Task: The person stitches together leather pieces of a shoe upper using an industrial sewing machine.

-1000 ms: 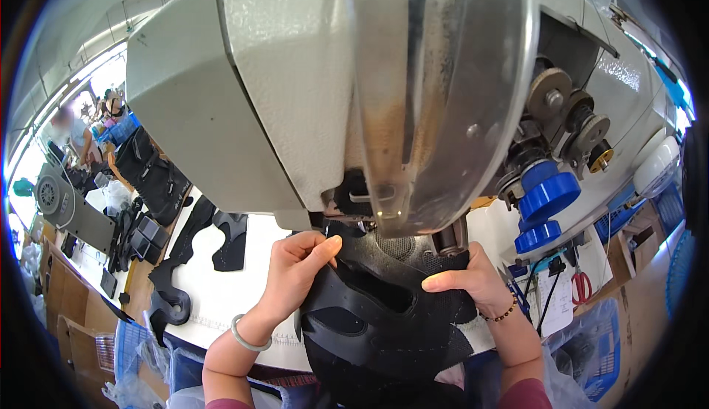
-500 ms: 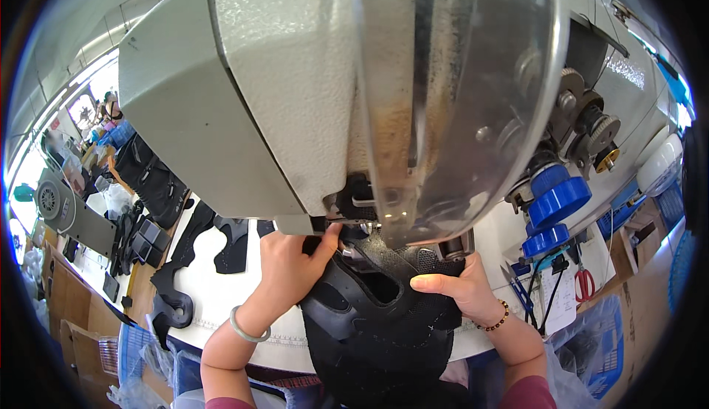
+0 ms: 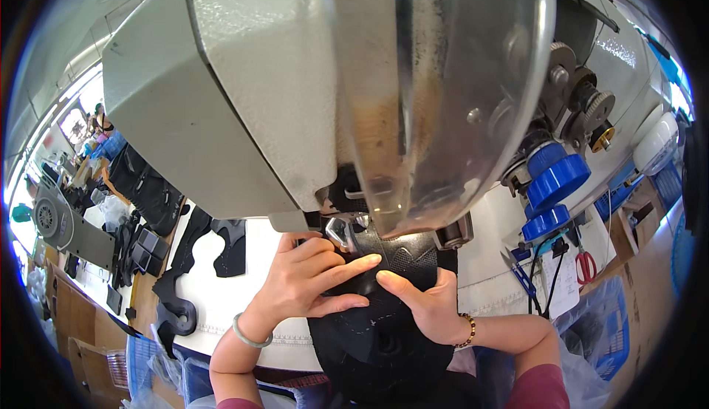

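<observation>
Right hand (image 3: 437,311) moved inward; left hand (image 3: 299,280), fingers loosely spread, perhaps steadies black piece (image 3: 354,331) under machine (image 3: 258,76); right grip hidden, cannot tell.

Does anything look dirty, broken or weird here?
Yes: brownish smudges on or behind the clear, curved plastic shield of the pale grey sewing machine look odd, because the casing beside it is cleaner. The black, partly textured material shows no obvious tear.

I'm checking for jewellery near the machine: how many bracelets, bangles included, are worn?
2: a pale bangle on the wrist of the left hand, a beaded bracelet on that of the right hand. Any under the sleeves would be hidden.
</observation>
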